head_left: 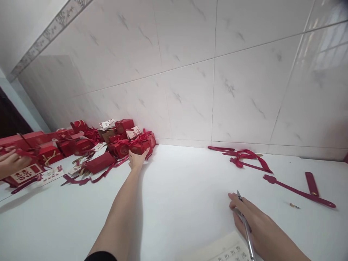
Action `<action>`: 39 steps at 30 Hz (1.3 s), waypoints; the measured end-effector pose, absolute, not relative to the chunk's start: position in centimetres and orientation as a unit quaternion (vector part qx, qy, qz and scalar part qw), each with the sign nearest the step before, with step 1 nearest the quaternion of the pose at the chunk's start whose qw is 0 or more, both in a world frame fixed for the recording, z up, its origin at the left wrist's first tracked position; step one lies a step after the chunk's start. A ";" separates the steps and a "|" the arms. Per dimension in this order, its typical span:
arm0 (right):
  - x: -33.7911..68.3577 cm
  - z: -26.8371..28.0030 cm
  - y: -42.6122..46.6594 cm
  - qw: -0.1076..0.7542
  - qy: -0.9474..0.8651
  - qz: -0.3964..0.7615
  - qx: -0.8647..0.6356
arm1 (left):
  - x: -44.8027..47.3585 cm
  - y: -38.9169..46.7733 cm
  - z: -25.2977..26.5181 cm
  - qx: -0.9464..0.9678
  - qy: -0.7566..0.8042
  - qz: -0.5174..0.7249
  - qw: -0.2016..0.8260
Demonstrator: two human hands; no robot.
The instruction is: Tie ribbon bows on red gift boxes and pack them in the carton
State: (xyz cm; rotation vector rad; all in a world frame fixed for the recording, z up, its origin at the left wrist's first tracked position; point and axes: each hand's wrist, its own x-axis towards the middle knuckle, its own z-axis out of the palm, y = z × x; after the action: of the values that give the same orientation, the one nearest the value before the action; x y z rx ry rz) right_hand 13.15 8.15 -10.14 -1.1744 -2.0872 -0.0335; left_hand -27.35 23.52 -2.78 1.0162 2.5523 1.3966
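Note:
My left hand (136, 160) is stretched forward, its fingers round the front of a small red gift box (141, 146) with a red ribbon on top. The box sits at the right end of a heap of similar red boxes; part of my grip is hidden behind my hand. In my right hand (248, 219) is a slim silver craft knife (247, 224), its pointed tip facing away from me. That hand rests low over the white table, beside a printed sheet (228, 250) at the near edge.
Red straps and ribbons (244, 157) lie by the tiled wall (187, 105). Further right are a long red strap (299, 191), a short red strip (311, 183) and a small metal piece (294, 206). Another person's hand (13, 163) works among red boxes at left.

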 end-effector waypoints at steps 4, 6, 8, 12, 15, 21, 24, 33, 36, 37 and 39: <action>13.1 -9.7 8.0 0.368 -0.823 -0.041 -0.431 | -27.9 23.8 -2.9 0.326 0.803 0.497 0.050; 13.3 -9.6 8.0 0.356 -0.830 -0.036 -0.428 | -28.0 23.3 -3.0 0.333 0.782 0.524 0.055; 13.3 -9.4 8.1 0.346 -0.832 -0.021 -0.434 | -27.8 22.4 -3.0 0.347 0.756 0.551 0.070; 13.3 -8.4 8.2 0.334 -0.833 0.034 -0.441 | -26.8 18.8 -3.3 0.394 0.692 0.589 0.135; 13.3 -7.6 8.4 0.323 -0.831 0.080 -0.446 | -25.4 14.4 -3.6 0.427 0.651 0.601 0.182; 12.6 -6.0 7.4 0.299 -0.822 0.128 -0.467 | -22.8 4.2 -3.3 0.503 0.576 0.579 0.284; 10.6 -3.7 5.8 0.327 -0.818 0.148 -0.450 | -21.9 -0.1 -2.5 0.579 0.554 0.530 0.277; 2.2 -0.4 -0.2 0.443 -0.767 0.381 -0.264 | -19.7 -7.3 -2.3 0.711 0.486 0.449 0.238; 1.6 -1.2 -1.9 0.465 -0.767 0.376 -0.235 | -19.8 -7.7 -2.3 0.708 0.468 0.442 0.291; 1.6 -1.4 -2.3 0.473 -0.762 0.374 -0.234 | -19.8 -7.7 -2.3 0.702 0.467 0.439 0.311; 1.7 -1.6 -2.5 0.482 -0.749 0.391 -0.233 | -19.7 -7.7 -2.1 0.696 0.472 0.433 0.325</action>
State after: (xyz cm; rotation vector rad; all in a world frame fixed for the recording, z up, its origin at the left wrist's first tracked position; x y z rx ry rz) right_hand 1.72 -2.54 -1.56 -0.5689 -1.8254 0.9531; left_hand -19.74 -7.71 -2.10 1.8248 1.2367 1.1356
